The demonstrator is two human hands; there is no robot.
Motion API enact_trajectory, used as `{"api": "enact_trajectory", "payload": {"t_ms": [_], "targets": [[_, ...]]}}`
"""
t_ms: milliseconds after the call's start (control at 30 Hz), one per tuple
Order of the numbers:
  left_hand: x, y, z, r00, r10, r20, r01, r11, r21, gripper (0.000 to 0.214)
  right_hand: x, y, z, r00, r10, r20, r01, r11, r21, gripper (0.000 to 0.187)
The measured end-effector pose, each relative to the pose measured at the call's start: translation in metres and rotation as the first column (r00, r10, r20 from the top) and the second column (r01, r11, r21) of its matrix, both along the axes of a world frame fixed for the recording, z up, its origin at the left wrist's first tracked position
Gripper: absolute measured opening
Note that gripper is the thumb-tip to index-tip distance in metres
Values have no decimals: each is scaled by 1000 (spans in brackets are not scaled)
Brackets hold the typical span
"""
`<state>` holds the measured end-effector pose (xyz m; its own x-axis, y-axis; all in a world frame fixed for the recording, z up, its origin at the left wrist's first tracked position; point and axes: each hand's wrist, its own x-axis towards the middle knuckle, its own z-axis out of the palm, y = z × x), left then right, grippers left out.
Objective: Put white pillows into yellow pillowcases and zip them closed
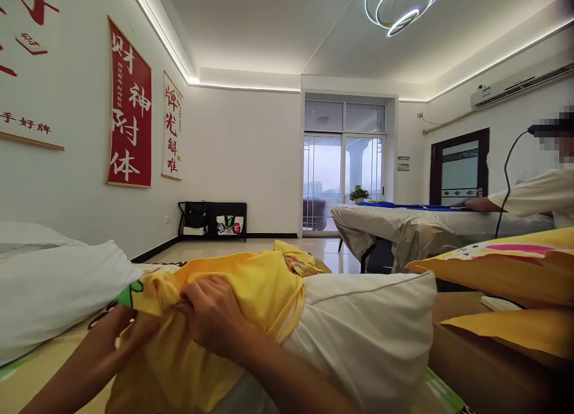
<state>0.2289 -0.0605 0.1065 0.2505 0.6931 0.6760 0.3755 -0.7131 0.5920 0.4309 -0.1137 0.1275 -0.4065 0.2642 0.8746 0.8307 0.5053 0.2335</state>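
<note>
Head view: one pillow in a yellow cover, both hands at its left end.
Key relation: bare end of the white pillow (365,336) lies to the right of both sets of fingers; the gathered left end of the yellow cover (255,282) lies right at them.
Long axis: pillow runs left to right across the view, bare end rightmost, its upper right corner pointed and slightly raised.
Nearer hand: right hand (215,309), its forearm crossing in front of the pillow.
Right fingers: clamped on a bunched fold of the cover.
Left hand (112,336): at the cover's far left end, touching the cloth; fingers blurred and partly hidden, so whether they grip cannot be told.
Cover, appearance: plain yellow, wrinkled, bunched at the left; green printed patch at the left tip, small multicoloured print on the far side; edge slants over the pillow.
Pillow, appearance: off-white, plump, creased, seam along the upper edge.
Location: pillow and cover rest on pale printed cloth (54,375), between another white pillow (54,294) at left and yellow printed pieces (497,276) at right.
</note>
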Motion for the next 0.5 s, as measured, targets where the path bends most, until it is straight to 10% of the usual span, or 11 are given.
{"api": "enact_trajectory", "payload": {"t_ms": [367, 500], "targets": [[9, -14, 21, 908, 412, 83, -402, 909, -109, 52, 45, -13, -5, 965, -70, 254, 67, 998, 23, 19], [7, -4, 14, 863, 500, 73, -491, 864, -108, 37, 105, -29, 13, 986, -154, -69, 140, 974, -178, 21]]}}
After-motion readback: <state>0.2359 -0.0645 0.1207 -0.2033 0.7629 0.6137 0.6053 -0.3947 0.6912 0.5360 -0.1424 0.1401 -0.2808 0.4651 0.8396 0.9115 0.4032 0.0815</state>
